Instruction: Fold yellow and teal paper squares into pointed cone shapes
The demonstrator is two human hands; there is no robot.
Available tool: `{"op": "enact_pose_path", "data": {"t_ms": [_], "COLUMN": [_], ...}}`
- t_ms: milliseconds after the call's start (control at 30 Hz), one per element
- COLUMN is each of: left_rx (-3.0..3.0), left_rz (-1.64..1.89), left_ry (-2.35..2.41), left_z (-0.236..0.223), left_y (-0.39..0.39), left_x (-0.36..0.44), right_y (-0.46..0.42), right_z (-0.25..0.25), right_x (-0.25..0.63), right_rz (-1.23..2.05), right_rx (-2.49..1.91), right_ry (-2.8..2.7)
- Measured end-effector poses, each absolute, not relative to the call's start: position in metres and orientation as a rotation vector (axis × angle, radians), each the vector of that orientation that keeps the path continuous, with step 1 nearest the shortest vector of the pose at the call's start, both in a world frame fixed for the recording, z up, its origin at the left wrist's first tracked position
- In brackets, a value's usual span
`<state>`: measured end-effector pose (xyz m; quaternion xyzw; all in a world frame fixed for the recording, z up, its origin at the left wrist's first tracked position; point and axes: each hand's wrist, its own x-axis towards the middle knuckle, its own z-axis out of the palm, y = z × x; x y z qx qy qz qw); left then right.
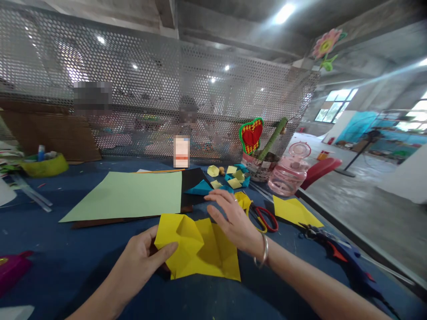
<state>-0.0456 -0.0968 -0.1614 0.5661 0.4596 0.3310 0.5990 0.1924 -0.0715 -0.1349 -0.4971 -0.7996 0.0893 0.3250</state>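
Observation:
A creased sheet of yellow paper [187, 246] is held just above the blue table, partly folded on its left side. My left hand [148, 255] pinches its left edge, thumb on top and fingers behind. Over the paper's right part hovers my right hand [233, 218], fingers stretched out and a bangle on the wrist; nothing shows in it. Just past that hand lie scissors [268, 219] with red and yellow handles, beside a crumpled yellow paper piece [243, 201]. Blue folded paper [200, 188] sits behind the fingers.
Pale green sheets [133, 195] cover the left middle. A pink bottle [288, 175], a decorated pot [256, 166] and small folded papers [236, 177] stand behind. At right lie a flat yellow sheet [296, 210] and a glue gun [347, 255]. A perforated screen [150, 80] closes the back.

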Motion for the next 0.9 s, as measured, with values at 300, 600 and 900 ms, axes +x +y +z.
{"op": "enact_pose_path", "data": {"t_ms": [300,600,900], "left_rx": [1.296,1.305,1.350], "left_rz": [0.784,0.820,0.785], "left_ry": [1.060,1.059,1.071], "left_z": [-0.155,-0.158,-0.160], "left_y": [-0.096,-0.098,-0.097], "left_x": [-0.046,-0.047,-0.050], "right_y": [-0.042,-0.056,-0.058], "right_z": [-0.155,-0.156,-0.154], "right_x": [0.213,0.208,0.213], "right_rz": [-0.246,-0.537,-0.590], "right_rx": [-1.408,-1.296,-1.363], "right_ry": [-2.508,-2.615,-2.583]}}
